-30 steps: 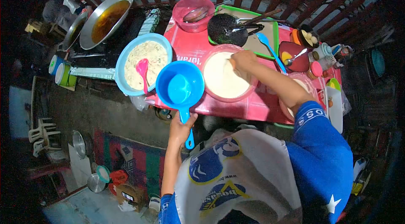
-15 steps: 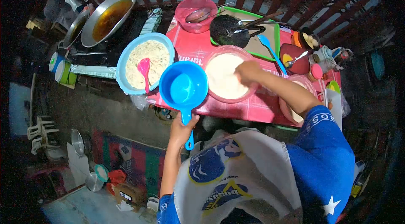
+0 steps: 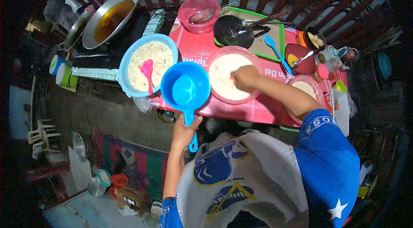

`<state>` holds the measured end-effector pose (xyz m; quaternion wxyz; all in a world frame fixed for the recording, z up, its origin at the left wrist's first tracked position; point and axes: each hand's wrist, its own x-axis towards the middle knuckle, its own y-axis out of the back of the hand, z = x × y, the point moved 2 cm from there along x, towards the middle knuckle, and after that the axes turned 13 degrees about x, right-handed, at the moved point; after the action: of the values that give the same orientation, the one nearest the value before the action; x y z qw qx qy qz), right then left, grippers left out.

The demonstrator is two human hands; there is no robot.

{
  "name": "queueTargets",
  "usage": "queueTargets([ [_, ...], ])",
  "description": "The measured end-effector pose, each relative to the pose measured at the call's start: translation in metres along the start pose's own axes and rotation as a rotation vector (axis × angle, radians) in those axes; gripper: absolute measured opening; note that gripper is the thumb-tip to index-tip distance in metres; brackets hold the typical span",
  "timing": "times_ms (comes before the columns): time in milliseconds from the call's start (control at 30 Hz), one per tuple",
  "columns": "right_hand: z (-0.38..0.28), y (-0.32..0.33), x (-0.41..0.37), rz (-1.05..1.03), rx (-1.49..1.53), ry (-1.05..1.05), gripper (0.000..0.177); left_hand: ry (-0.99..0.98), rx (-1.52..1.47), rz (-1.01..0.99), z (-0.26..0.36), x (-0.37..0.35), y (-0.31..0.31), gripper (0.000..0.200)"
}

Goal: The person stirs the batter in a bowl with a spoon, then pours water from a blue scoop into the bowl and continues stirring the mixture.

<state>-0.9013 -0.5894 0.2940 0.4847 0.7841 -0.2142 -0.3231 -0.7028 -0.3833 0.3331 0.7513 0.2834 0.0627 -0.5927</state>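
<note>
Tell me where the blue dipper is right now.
In the head view, the blue dipper is just left of centre, its handle in the left hand, between the light-blue bowl on its left and the pink bowl on its right.

observed from beside the worktop (image 3: 193, 45): the right hand (image 3: 246, 78) has changed position over the large pink bowl (image 3: 235, 49). one second ago i noted it at the bowl's far part, half a second ago toward the right side; its fingertips (image 3: 233, 81) are now about mid-bowl. the right forearm (image 3: 282, 93) lies lower, exposing printed lettering (image 3: 273, 73) previously covered, and more of the upper part of the smaller pink bowl (image 3: 317, 86). blue dipper (image 3: 170, 82): slight shift, since half a second ago, toward the light blue basin (image 3: 123, 75).
</note>
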Motion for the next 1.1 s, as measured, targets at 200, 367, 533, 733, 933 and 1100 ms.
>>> queueTargets([
  [200,0.012,0.009,0.01,0.027,-0.083,-0.104,0.016,0.013,-0.012,-0.02,-0.003,-0.002,0.005,0.018],
  [367,-0.006,0.016,-0.021,0.014,-0.117,0.021,0.015,0.019,0.035,-0.03,-0.008,-0.004,0.009,0.023],
  [533,0.016,0.045,-0.018,0.3,-0.367,0.091,0.015,0.054,-0.036,-0.005,-0.014,-0.007,0.011,0.018],
  [733,-0.021,0.001,-0.006,0.289,-0.238,0.318,0.017,0.016,0.041,-0.054,-0.021,-0.005,0.009,0.014],
  [933,0.042,0.03,-0.01,0.377,-0.232,-0.211,0.014,0.008,0.09,-0.041,-0.019,-0.011,0.019,0.016],
  [1100,0.014,-0.024,-0.031,0.383,0.24,-0.534,0.016,-0.025,0.14,-0.045,-0.03,-0.005,0.019,0.02],
])
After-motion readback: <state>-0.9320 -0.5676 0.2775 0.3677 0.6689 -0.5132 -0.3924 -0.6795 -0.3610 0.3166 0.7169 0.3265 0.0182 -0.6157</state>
